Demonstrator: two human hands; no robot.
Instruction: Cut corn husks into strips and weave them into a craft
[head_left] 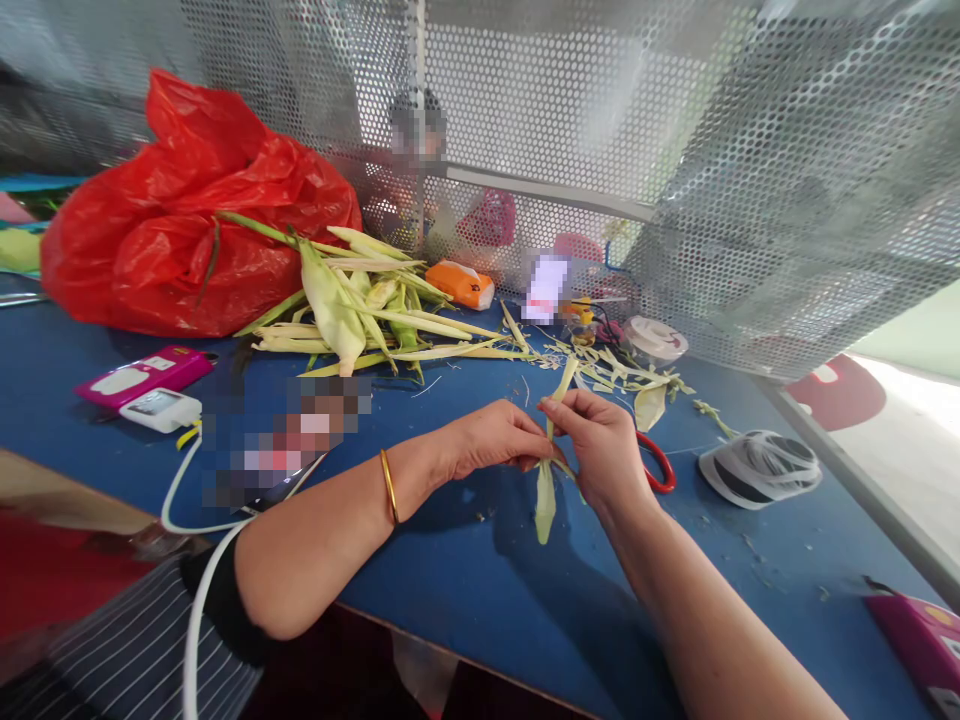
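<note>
Over the blue table, my left hand pinches a pale green strip of corn husk near its middle. My right hand is closed on the upper part of the same husk, thumb and fingers pressed together. One end hangs down below my fingers and another end sticks up above them. Just right of my right hand lies a pair of scissors with a red handle, mostly hidden behind it. Beyond my hands spreads a heap of corn husks with small cut scraps beside it.
A red plastic bag stands at the back left. An orange packet, a roll of tape and a wrapped dark spool lie about. A white cable crosses by my left arm. Perforated metal panels close off the back.
</note>
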